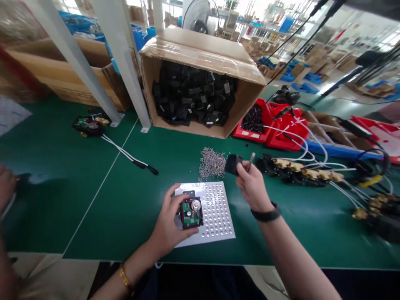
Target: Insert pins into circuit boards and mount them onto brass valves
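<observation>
My left hand (170, 223) grips a small black housing with a green circuit board (191, 211) inside it, resting on a perforated metal plate (215, 216) on the green table. My right hand (251, 183) is raised just beyond the plate, fingers closed on a black plastic cover (233, 163), with a thin screwdriver (251, 161) sticking up between the fingers. A heap of small metal screws (212, 162) lies just left of that cover.
An open cardboard box (200, 79) of black parts lies on its side behind. Red bins (268, 123) stand right, with a row of wired assemblies (300, 171). A wired unit (89, 124) lies far left. Another person's hand (6, 183) is at the left edge.
</observation>
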The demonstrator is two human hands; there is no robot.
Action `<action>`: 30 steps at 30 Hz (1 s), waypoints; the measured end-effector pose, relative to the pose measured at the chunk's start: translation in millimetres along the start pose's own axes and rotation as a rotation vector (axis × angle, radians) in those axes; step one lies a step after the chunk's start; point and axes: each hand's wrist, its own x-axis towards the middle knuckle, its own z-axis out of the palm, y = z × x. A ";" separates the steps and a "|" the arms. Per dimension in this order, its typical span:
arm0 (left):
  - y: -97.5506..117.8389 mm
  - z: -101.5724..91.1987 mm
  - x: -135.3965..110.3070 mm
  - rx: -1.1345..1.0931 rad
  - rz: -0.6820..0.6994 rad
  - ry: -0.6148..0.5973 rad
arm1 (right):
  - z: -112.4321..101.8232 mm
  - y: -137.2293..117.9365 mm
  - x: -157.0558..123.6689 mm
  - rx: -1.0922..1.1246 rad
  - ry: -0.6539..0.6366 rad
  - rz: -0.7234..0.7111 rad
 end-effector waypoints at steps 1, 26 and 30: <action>0.2 -0.5 -0.9 0.000 -0.012 -0.020 | -20.7 9.3 -22.7 0.108 -0.003 0.115; 65.7 5.3 0.6 0.528 0.277 -0.021 | -13.2 9.2 -117.1 0.554 -0.442 0.476; 70.0 16.5 7.7 0.621 0.225 -0.064 | 9.6 22.4 -123.9 0.484 -0.389 0.331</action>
